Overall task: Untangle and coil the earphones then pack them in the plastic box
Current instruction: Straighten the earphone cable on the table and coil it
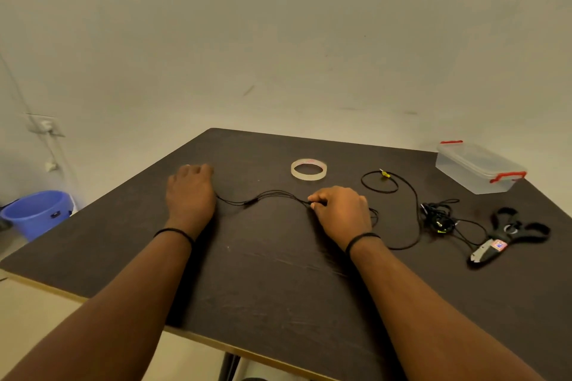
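Observation:
Thin black earphone cords [266, 196] stretch across the dark table [278, 272] between my two hands. My left hand [190, 192] lies palm down over one end of the cords; its fingers are hidden from me. My right hand [339, 210] pinches the cords at its fingertips. Another black cable with a yellow plug [385, 174] loops to the right and runs into a tangled bundle [438, 219]. The clear plastic box [478, 168] with red clips stands shut at the far right corner.
A roll of clear tape [308, 168] lies at the table's middle back. Black-handled scissors [510, 235] rest at the right, near the tangle. A blue bucket [38, 213] stands on the floor to the left. The wall is close behind the table.

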